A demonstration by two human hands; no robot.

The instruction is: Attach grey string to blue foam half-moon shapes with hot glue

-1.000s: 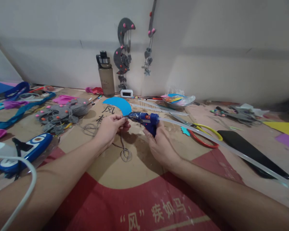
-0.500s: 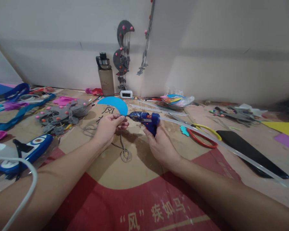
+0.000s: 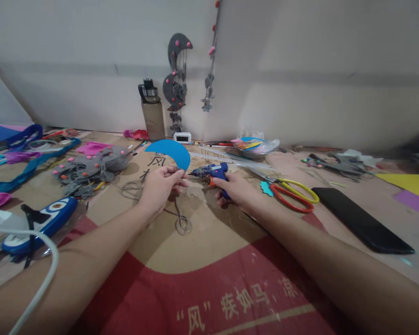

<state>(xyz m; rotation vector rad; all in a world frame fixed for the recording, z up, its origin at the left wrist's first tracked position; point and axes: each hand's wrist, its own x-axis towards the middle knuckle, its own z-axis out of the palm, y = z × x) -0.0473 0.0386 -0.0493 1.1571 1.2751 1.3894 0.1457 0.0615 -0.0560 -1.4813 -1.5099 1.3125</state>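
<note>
A blue paper crescent (image 3: 170,150) is pinched by its lower tip in my left hand (image 3: 162,186). Grey yarn (image 3: 182,224) trails below those fingers onto the cardboard, ending in a small loop. My right hand (image 3: 235,190) grips the handle of a blue hot glue gun (image 3: 211,171), a finger near its orange trigger. The gun's nozzle points left, a short way from my left fingertips. Right of the gun lie scissors (image 3: 293,194) with one red and one yellow handle, beside a small teal paper piece (image 3: 266,188).
On the left are a grey yarn bundle with coloured balls (image 3: 87,170) and a blue-and-white object (image 3: 42,225). A bottle (image 3: 152,114) stands by the wall, near hanging crescent ornaments (image 3: 174,88). A dish of scraps (image 3: 254,146) sits behind; a black slab (image 3: 361,218) lies right.
The glue gun has tilted and shifted slightly left and down, its nozzle apart from my left fingers. The long clear stick behind it no longer shows. The crescent has moved slightly right.
</note>
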